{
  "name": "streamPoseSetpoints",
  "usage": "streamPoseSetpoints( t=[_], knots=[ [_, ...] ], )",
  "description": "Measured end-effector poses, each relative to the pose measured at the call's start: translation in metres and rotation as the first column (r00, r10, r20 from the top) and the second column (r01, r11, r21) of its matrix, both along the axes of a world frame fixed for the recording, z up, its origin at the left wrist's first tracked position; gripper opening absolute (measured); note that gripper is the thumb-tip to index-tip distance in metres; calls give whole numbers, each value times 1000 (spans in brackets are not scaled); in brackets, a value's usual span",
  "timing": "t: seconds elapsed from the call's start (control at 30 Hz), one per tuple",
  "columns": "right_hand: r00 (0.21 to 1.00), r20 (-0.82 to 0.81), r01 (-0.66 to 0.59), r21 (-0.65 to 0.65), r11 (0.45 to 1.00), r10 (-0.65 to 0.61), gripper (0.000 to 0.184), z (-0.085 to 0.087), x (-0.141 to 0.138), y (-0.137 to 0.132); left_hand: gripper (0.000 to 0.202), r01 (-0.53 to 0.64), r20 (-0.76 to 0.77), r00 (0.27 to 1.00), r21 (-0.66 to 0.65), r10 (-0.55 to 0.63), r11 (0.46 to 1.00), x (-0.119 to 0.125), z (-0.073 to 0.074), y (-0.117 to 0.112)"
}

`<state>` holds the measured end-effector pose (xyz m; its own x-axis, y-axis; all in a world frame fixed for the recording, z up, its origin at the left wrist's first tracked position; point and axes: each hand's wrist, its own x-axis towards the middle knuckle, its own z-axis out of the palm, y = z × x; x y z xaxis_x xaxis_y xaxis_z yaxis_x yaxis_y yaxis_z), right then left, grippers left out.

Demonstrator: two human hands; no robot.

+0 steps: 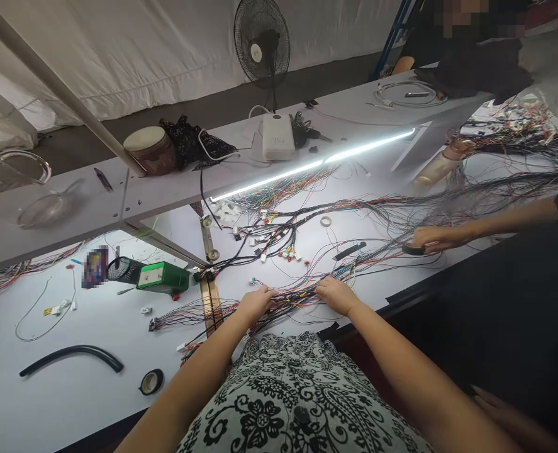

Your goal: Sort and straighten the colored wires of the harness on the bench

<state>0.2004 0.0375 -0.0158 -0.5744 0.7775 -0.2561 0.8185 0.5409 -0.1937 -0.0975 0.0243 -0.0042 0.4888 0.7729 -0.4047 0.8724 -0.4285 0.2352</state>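
Just below the middle of the frame, the person's left hand (pixel 256 302) and right hand (pixel 336 294) rest palm-down on a bundle of coloured wires (pixel 292 296) that runs across the white table (pixel 71 390) from lower left toward the right edge. Both hands press on the bundle with fingers curled over it, seemingly pinning the strands flat and together so that they lie as one run; whether the fingers actually close round the wires or only bear down on them cannot be told from this angle. Above the hands, toward the centre, the bundle fans out into branches ending in small white and red connectors (pixel 279 242), spread under the light strip (pixel 314 165) so that each end can be seen. At the right of the frame a co-worker's hand (pixel 432 239) lies on the same loom farther along, touching a dark roll of tape (pixel 413 250). In the lower left lie a curved black tube (pixel 73 355) and another tape roll (pixel 151 381), well apart from the hands but within reach. A green box (pixel 163 277) sits left of centre beside a metal ruler (pixel 209 277) that runs up the table. A fan (pixel 262 45) stands at the top on the upper shelf.
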Motion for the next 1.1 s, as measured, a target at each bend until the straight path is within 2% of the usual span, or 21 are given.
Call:
streamPoseSetpoints(
  t=[0.13,0.23,0.3,0.4,0.5,0.6,0.67,0.73,0.8,0.87,0.93,1.03,1.1],
  knots=[
    [999,1,34,10,999,-34,15,1,-11,-3,37,3,23,1000,31,-4,1000,6,6,0],
    [996,9,94,6,996,-94,13,-5,-15,-5,43,-20,9,1000,40,19,999,-2,7,-5],
    [992,7,128,-1,992,-128,13,-9,-14,-7,50,-78,-35,996,53,80,996,-20,7,-12],
    [988,-5,156,-18,988,-156,15,-12,-11,-7,54,-183,-98,977,84,191,979,-64,9,-22],
    [987,-28,158,-44,986,-160,16,-12,-9,-5,48,-256,-121,955,121,270,959,-109,21,-30],
    [987,-58,144,-65,987,-148,16,-9,-10,-3,30,-280,-112,947,167,301,945,-135,48,-31],
    [986,-80,140,-66,988,-145,20,-3,-12,-2,27,-289,-57,949,233,310,928,-137,73,-28],
    [983,-120,134,-54,989,-140,28,7,-17,0,27,-300,65,953,354,297,886,-128,103,-25],
    [974,-189,124,-32,992,-128,39,24,-27,3,26,-277,153,961,452,232,848,-112,133,-21],
    [958,-273,92,-5,996,-90,54,46,-45,10,25,-197,159,978,499,134,844,-93,161,-16],
    [926,-378,11,5,1000,-8,69,66,-69,18,23,-72,96,995,498,27,864,-74,185,-8],
    [848,-517,-171,-61,983,115,74,82,-103,33,23,50,7,998,494,-61,868,-57,206,14],
    [838,-530,-225,-115,968,132,66,78,-115,42,24,38,-25,999,540,-29,841,-58,208,33]
  ],
)
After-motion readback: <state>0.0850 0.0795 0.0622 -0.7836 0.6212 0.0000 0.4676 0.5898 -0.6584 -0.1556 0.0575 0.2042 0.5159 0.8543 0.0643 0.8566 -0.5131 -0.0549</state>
